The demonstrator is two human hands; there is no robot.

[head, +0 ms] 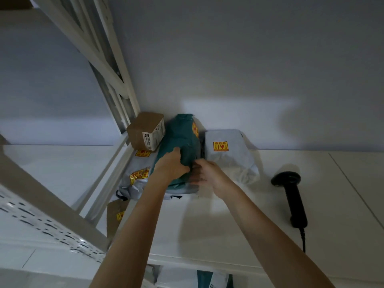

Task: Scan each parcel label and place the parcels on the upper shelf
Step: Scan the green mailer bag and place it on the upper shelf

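Teal plastic is what I have under both hands: a soft, wrinkled teal parcel (180, 140) standing on end on the white upper shelf (218, 221), leaning back toward the wall, with a yellow-and-red sticker (195, 129) curling round its upper right side. My left hand (171, 166) is pressed against its front face, fingers curled and gripping the wrinkled film; my right hand (207, 173) is at the lower right edge, fingers bent together against the bag, though I cannot tell how firmly they pinch it. Left of it, touching, sits a small brown cardboard box (145, 130) bearing a white printed label, resting on top of a pale grey mailer (135, 175) that lies flat and carries yellow stickers. Just to the right stands a grey-white mailer (228, 154), puffy and creased, with a yellow-and-red square sticker facing me. Well off to the right, a black handheld scanner (291, 196) lies on the shelf surface, its cable trailing toward the front edge. Below the shelf edge I can see parts of more bagged parcels (199, 277).
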